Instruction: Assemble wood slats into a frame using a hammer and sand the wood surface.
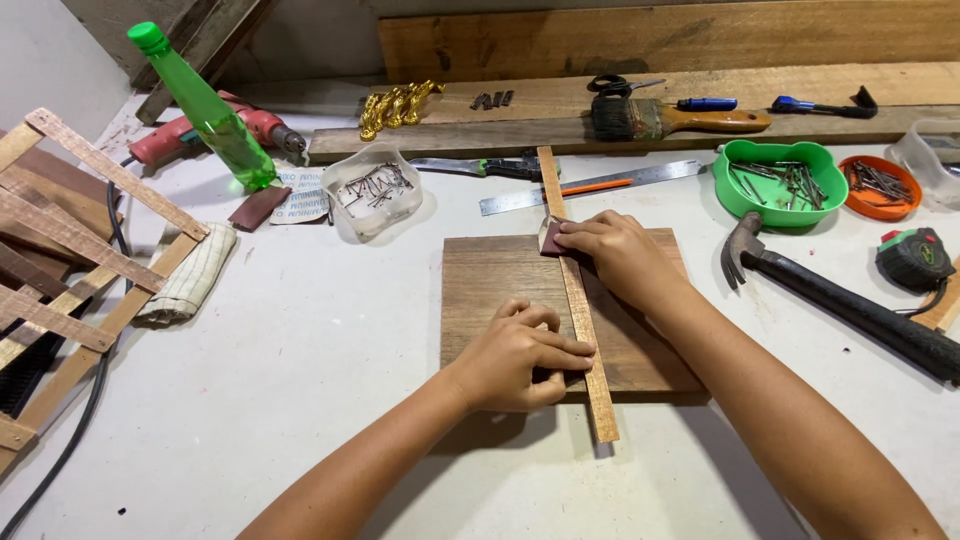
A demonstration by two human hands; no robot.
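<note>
The left hand [520, 355] presses closed fingers on a thin wooden strip [577, 300] lying across a board [500, 290]; the right hand [615, 255] grips folded sandpaper [551, 237] against it. Loose pressure could let the strip skid sideways, I judge.

The left hand [525, 355] hides part of the thin wood strip [578, 300]; the lattice frame [70, 270] and clear tub [930, 155] run off the edges.

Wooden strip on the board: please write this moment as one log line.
left hand: presses wooden strip | right hand: holds sandpaper on strip | under: wooden board
</note>
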